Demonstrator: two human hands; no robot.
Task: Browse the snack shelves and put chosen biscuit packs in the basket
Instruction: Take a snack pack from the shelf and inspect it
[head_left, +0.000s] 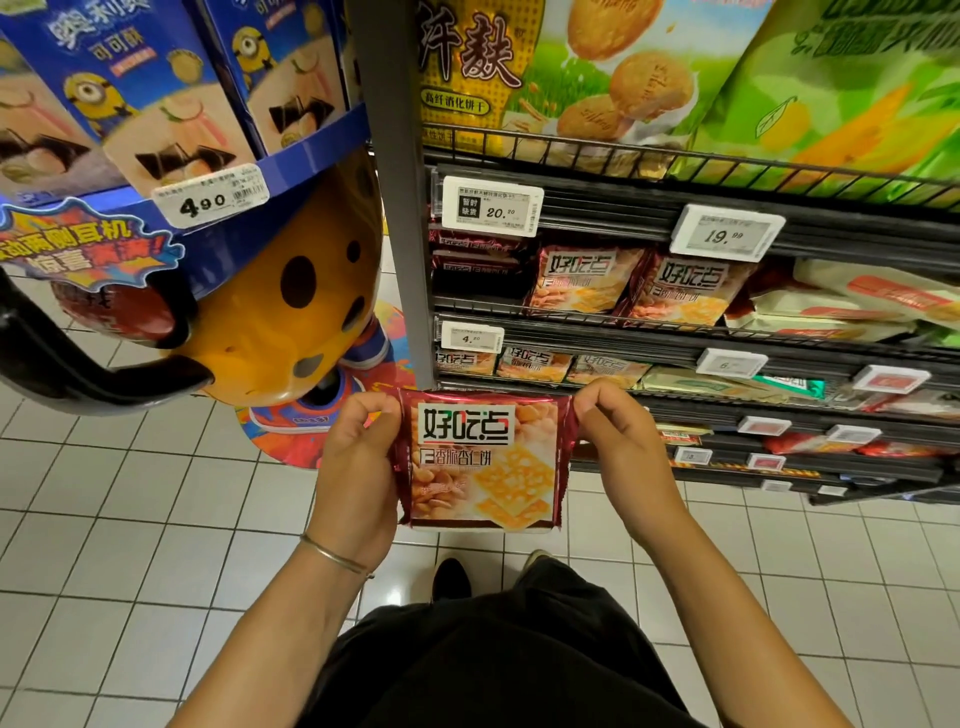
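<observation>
Red almond biscuit pack (483, 462) held face-up at waist level in front of shelves. L hand (358, 467) pinches its left edge, R hand (618, 457) pinches top right corner. Same-brand packs (579, 280) on wire shelf (675, 332) behind. Blue Oreo display (156, 104) at left, white tile floor (130, 545) below.
</observation>
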